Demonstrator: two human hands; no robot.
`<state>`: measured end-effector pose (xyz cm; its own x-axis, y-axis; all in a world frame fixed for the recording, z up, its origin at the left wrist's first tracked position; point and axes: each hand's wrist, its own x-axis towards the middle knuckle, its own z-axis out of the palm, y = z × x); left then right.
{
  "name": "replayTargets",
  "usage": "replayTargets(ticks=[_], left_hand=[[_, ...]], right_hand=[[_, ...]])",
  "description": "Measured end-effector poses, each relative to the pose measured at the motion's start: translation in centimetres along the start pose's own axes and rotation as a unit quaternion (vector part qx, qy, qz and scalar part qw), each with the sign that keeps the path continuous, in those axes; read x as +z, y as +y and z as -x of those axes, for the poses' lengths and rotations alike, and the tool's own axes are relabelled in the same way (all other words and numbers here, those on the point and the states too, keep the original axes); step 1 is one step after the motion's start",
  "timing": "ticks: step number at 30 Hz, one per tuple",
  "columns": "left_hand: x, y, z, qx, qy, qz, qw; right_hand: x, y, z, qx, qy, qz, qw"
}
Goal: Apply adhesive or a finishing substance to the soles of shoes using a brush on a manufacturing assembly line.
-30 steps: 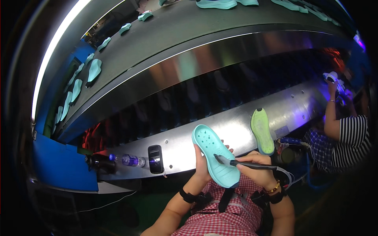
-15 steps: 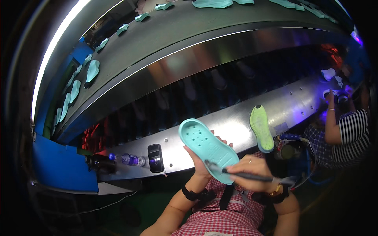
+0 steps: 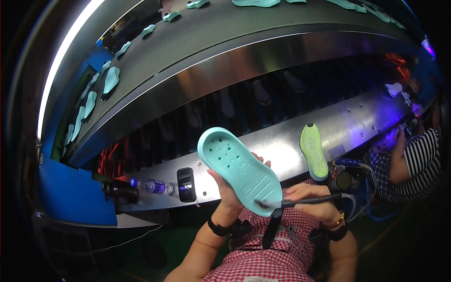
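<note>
Bottle and dark jug at the left end of a metal ledge.
The clear bottle (image 3: 159,186) sits between the dark jug (image 3: 123,191) and a black, round-cornered rectangular object (image 3: 186,184) on the metal ledge (image 3: 282,143); a blue panel (image 3: 75,195) stands at far left, below a bright white light tube (image 3: 58,61), while a co-worker's striped sleeve (image 3: 423,160) shows at right.

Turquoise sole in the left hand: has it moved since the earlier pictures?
Yes: the turquoise sole has moved leftward and up in view, judged against the clear bottle.
</note>
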<state>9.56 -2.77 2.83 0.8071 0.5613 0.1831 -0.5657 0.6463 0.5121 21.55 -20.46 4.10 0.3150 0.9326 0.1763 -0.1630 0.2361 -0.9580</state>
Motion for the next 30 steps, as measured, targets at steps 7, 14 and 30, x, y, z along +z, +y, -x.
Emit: replayTargets(ticks=[7,14,30], left_hand=[[1.8,-1.5,1.5,-0.039,0.011,0.052,0.998],[0.2,-1.6,0.6,-0.089,0.038,0.068,0.993],[-0.9,0.3,-1.1,-0.136,0.057,-0.029,0.989]], right_hand=[[3.9,1.5,-0.5,0.053,0.165,-0.325,0.93],[2.6,0.5,-0.9,-0.022,0.13,0.073,0.989],[1.9,-1.7,-2.1,-0.099,-0.028,0.183,0.978]])
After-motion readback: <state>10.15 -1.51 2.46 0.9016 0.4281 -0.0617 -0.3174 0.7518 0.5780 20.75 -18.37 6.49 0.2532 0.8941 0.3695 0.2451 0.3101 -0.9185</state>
